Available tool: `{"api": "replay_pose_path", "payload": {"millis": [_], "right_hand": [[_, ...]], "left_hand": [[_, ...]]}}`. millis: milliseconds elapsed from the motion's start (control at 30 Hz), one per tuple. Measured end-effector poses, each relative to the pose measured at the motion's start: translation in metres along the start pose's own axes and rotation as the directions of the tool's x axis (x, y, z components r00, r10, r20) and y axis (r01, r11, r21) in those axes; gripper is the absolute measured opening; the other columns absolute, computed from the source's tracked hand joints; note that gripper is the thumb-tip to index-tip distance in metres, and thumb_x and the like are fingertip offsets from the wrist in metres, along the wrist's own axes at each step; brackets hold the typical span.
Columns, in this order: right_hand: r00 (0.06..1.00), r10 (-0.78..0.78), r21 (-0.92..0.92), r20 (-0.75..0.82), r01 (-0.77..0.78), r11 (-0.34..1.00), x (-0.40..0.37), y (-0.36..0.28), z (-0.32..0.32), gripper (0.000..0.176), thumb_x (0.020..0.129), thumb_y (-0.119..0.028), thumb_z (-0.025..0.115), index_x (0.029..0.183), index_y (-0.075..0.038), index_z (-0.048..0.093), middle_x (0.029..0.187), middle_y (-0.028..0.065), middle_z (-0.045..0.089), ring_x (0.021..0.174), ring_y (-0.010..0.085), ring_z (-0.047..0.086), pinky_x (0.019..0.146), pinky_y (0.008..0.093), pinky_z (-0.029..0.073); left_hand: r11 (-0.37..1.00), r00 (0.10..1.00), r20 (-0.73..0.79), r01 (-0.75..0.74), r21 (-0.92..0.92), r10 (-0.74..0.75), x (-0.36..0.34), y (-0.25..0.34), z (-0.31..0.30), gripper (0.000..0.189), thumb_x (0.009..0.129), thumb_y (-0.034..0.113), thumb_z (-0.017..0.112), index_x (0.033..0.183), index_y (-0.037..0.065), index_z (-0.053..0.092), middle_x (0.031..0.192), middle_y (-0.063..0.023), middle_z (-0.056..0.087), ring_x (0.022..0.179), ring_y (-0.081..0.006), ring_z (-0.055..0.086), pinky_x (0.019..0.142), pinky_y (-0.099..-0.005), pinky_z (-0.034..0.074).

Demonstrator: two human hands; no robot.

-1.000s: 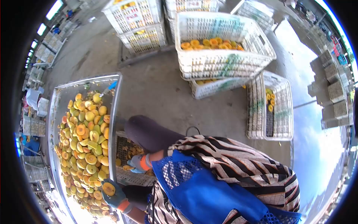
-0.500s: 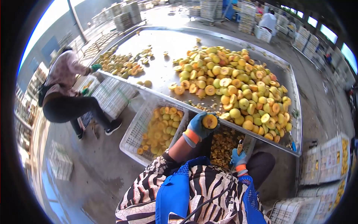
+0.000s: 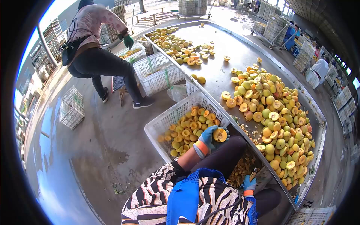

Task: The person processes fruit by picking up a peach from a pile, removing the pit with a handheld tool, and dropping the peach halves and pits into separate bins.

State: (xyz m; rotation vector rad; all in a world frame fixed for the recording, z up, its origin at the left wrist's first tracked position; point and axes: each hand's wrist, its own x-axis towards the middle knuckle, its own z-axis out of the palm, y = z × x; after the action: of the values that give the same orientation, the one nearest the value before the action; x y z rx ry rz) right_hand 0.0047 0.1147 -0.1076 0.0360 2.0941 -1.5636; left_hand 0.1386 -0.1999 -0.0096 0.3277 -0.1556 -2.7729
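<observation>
Concrete floor (image 3: 116,157), shiny as if wet at left, crates standing about. Steel table (image 3: 228,47) runs slantwise; big heap (image 3: 277,120) of cut fruit at the near end, smaller heap (image 3: 168,43) toward the far left corner. Person in striped top (image 3: 161,197) works at the near edge. Left hand (image 3: 210,137), gloved: fingers curled round one fruit half (image 3: 220,135), hollowed face showing, at the side of a crate (image 3: 153,137) of more halves (image 3: 187,129). Right hand (image 3: 248,183), gloved, lower, by the right knee: closed round a small tool (image 3: 254,173), tip up; brownish scraps (image 3: 238,172) just beside. Co-worker (image 3: 90,32) stoops at far left, one gloved hand (image 3: 128,41) over another crate (image 3: 139,55).
</observation>
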Motion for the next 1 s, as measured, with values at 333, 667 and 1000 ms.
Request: {"api": "replay_pose_path", "payload": {"millis": [333,667,1000], "right_hand": [[0.998,-0.017,-0.095,0.066,0.023,0.995,0.021,0.019,0.014,0.018,0.085,-0.019,0.055,0.076,-0.009,0.044,0.049,0.0035,0.043,0.034,0.0154,0.043,0.031,0.0315,0.035],[0.998,0.034,0.007,0.051,-0.035,0.999,0.031,0.022,0.025,0.017,0.085,-0.018,0.057,0.078,-0.01,0.043,0.048,0.0032,0.042,0.033,0.0149,0.041,0.031,0.0316,0.032],[0.999,0.039,0.09,-0.023,-0.037,0.995,0.033,0.042,0.002,0.02,0.083,-0.016,0.059,0.075,-0.009,0.042,0.048,0.0038,0.042,0.033,0.0155,0.041,0.031,0.0319,0.031]], "left_hand": [[0.997,0.996,-0.048,-0.073,-0.033,0.071,-0.02,0.031,-0.012,0.041,0.092,0.027,0.046,0.117,-0.006,0.051,0.109,-0.0203,0.06,0.1,-0.0334,0.061,0.09,-0.0473,0.049],[0.989,0.988,-0.062,-0.145,-0.005,0.144,-0.033,0.056,-0.022,0.039,0.092,0.027,0.045,0.113,-0.005,0.053,0.108,-0.0213,0.061,0.099,-0.0339,0.061,0.09,-0.0483,0.049],[0.997,0.997,-0.032,-0.074,0.0,0.074,-0.02,0.024,-0.006,0.041,0.092,0.027,0.047,0.116,-0.005,0.052,0.111,-0.0217,0.06,0.103,-0.0335,0.06,0.092,-0.0485,0.048]]}}
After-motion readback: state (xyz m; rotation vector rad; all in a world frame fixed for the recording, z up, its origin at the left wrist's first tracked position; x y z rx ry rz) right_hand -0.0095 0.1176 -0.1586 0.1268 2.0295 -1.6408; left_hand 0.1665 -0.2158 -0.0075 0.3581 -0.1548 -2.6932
